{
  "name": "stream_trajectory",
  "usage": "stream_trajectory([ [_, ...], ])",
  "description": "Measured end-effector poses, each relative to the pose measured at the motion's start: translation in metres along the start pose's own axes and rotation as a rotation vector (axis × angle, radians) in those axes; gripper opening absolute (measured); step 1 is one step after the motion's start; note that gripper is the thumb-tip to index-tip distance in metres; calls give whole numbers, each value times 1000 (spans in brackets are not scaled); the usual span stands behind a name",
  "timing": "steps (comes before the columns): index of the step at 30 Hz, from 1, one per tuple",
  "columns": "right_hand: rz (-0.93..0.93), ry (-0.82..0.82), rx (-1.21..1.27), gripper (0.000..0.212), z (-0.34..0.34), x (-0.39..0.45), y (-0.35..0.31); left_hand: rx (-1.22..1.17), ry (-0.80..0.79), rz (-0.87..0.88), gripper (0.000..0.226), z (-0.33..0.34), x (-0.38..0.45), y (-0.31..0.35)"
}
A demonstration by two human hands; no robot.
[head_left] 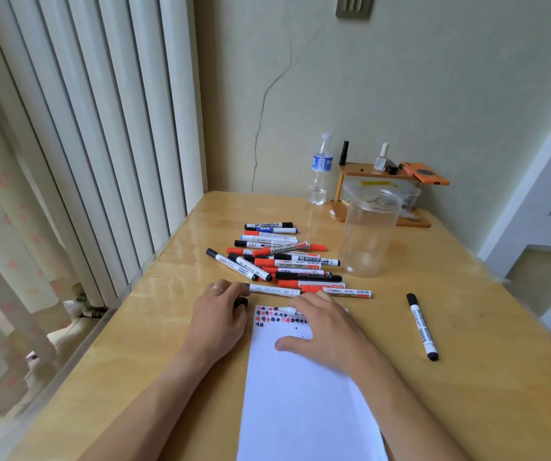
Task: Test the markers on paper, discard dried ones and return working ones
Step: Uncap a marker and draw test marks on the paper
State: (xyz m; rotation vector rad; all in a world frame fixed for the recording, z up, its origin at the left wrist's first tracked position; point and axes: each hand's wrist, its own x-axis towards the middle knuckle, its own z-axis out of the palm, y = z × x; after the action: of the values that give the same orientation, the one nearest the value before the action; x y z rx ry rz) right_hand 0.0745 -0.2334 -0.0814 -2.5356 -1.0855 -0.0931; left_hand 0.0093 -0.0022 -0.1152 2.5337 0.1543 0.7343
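marker pile (280, 261) crowding just beyond both hands, clear jar (369, 232) standing past the right hand (325, 331), lone black marker (422, 327) to its right, bare tabletop (154, 344) open left of the left hand (217, 314)

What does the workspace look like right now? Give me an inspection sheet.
Surface: wooden table against a green wall.
Job's things: paper with red and black test marks along its top edge; marker pile beyond it; empty clear jar, open, right of the pile; one capped black marker lying apart on the right.
Clutter: water bottle; small wooden shelf with bottles and an orange phone.
Grippers: left hand holds a black cap; right hand holds a marker at the marks.
Cables: nothing seen.
Surroundings: radiator and curtain on the left.
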Motion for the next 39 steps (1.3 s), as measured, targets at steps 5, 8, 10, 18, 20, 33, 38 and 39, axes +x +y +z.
stream_trajectory([
  [5, 13, -115, 126, 61, -14, -3, 13, 7, -81, 24, 39, -4, -2, 6],
  [8, -26, 44, 224, 38, -14, -1, 14, 39, -130, 70, 43, -11, -3, 11],
  [10, 12, 131, 344, 44, -19, 0, 10, 91, -160, 129, 47, -16, -6, 12],
  [18, 238, 142, 1219, 35, -41, 9, -19, 273, -406, 191, 71, -19, -31, 16],
  [20, 261, 117, 1344, 34, -40, 9, -24, 246, -403, 181, 71, -18, -32, 16],
  [33, 320, 163, 1179, 20, 1, 10, -46, 281, -482, 120, 80, -21, -31, 22],
  [38, 363, 210, 1065, 14, 9, 5, -43, 273, -483, 125, 93, -20, -30, 21],
  [39, 379, 252, 1044, 17, 12, 6, -41, 273, -487, 121, 94, -20, -30, 21],
])
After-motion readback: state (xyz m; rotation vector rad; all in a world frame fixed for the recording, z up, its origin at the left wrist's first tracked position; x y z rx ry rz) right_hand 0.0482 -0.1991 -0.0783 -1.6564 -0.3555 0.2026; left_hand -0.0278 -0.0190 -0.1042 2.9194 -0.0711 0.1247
